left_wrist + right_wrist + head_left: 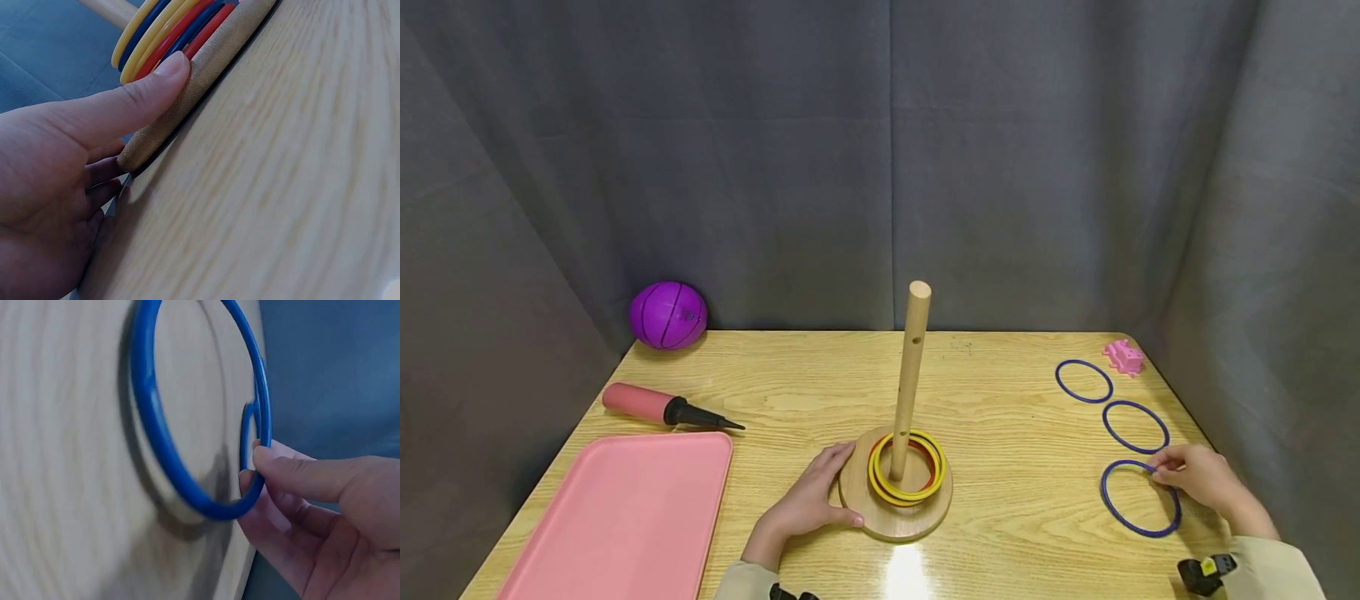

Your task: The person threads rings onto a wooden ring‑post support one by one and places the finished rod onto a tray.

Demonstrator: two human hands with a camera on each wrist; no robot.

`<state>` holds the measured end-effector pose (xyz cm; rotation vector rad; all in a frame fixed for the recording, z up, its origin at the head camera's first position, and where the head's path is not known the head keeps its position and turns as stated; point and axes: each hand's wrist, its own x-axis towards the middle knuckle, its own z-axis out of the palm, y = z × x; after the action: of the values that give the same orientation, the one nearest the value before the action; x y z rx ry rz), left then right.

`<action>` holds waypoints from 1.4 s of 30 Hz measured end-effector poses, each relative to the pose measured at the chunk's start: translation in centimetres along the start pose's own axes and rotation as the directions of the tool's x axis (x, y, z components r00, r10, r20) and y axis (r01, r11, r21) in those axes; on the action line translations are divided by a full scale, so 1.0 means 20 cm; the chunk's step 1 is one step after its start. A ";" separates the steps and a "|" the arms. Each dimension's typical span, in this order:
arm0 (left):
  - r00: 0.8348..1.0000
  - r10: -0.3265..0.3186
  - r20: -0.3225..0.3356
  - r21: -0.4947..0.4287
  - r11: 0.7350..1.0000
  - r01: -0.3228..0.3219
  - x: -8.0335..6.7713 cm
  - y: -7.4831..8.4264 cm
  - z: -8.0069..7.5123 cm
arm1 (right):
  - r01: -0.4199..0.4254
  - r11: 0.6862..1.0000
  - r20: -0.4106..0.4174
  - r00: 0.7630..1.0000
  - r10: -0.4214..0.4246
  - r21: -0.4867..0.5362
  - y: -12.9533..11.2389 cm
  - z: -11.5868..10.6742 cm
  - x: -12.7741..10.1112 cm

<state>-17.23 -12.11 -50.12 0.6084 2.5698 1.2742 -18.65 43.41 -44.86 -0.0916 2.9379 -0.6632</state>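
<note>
At the middle of the table stands a wooden ring-toss stand (910, 383), a round base with an upright peg. Around the peg's foot lies a stack of yellow, red and blue rings (169, 37), mostly yellow and red from above. My left hand (808, 500) grips the left edge of the base, thumb at the near side and fingers round the far side. My right hand (1202, 483) pinches a blue ring (153, 412) between thumb and fingertips. The ring is tilted, and its shadow falls on the table beneath it.
Two more blue rings (1135, 427) lie beyond the right hand, with a pink toy (1124, 357) at the far right corner. On the left are a pink tray (632, 517), a red and black hand pump (662, 407) and a purple ball (668, 315). Grey curtains surround the table.
</note>
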 end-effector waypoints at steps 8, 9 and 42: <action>1.000 0.006 -0.003 -0.005 1.000 -0.006 0.00 0.00 0.00 | 0.072 0.973 -0.036 0.997 -0.066 0.217 -0.24 -0.02 0.03; 1.000 0.005 -0.003 -0.007 1.000 -0.005 0.00 0.00 0.00 | 0.084 0.967 -0.046 0.996 -0.075 0.241 -0.28 -0.03 0.03; 1.000 -0.001 -0.002 0.009 1.000 0.001 0.00 0.00 0.00 | 0.317 0.326 -0.179 0.904 -0.388 0.891 -1.34 -0.26 0.04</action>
<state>-17.31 -12.07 -50.22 0.6084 2.5784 1.2636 -19.38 21.32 -28.76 -0.6328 2.0198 -2.1751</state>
